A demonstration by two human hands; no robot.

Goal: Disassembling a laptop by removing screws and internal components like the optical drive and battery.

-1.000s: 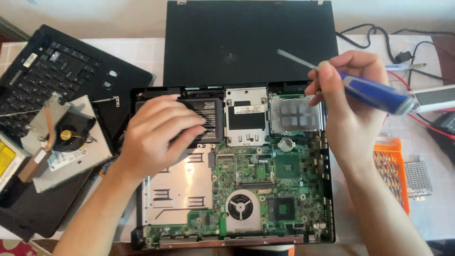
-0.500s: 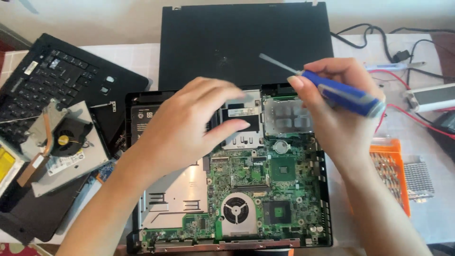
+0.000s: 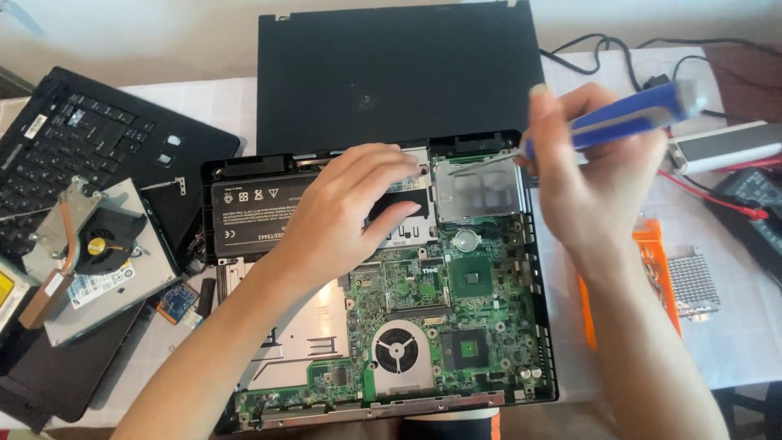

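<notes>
Laptop base (image 3: 383,326): lies opened at the middle of the white table (image 3: 733,342), its dark lid (image 3: 399,73) folded flat away from the person; the green circuit board (image 3: 456,301) is fully exposed.
Parts already off: keyboard (image 3: 73,155) lies to the left, well apart from the base; a cooling fan with its copper heat pipe (image 3: 90,244) rests on a silver drive (image 3: 114,285) beside it (judged: the top cover and these parts are out, so the strip-down is well under way).
Parts still in place: black battery block (image 3: 252,216) at the upper left of the base, round fan housing (image 3: 401,352) at the lower middle, metal card cage (image 3: 476,187) at the upper right, and the board itself; by this showing, a good share of the removal is left.
Left hand (image 3: 346,216): rests palm down on the base, fingers spread and pressing on the silver slot cover just right of the battery block; it grasps nothing.
Right hand (image 3: 590,175): closed around a blue-handled screwdriver (image 3: 627,122), its shaft slanting down to the left with the tip at the top edge of the card cage (whether it sits in a screw head cannot be told).
Surroundings: orange parts tray (image 3: 656,277) and a small perforated metal plate (image 3: 692,281) lie to the right of the base; black cables (image 3: 603,49) run along the far edge.
</notes>
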